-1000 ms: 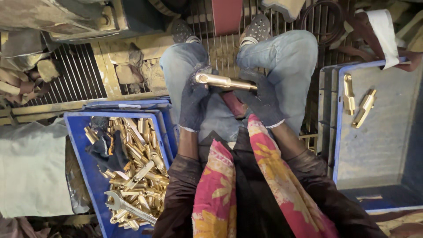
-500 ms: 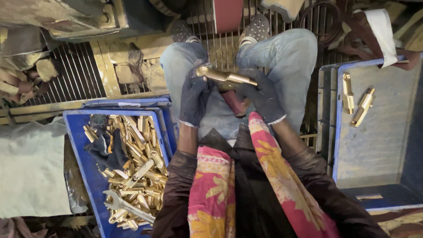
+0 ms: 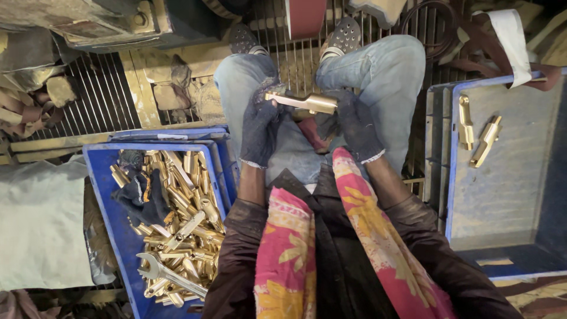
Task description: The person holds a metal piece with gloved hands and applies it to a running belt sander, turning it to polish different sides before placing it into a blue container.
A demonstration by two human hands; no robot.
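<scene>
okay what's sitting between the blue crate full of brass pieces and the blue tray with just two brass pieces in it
In the head view, the person's lap lies between the crate and tray: both gloved hands, left hand and right hand, gripping one brass part.

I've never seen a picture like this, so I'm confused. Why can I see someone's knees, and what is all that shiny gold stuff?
The camera sits on a person's head and looks down, so you see their own lap and knees. Both hands wear dark gloves. The left hand and the right hand together hold one shiny brass part above the lap. On the person's left is a blue crate heaped with brass pieces, plus a grey wrench and a dark cloth. On the right, another blue tray holds just two brass parts.
</scene>
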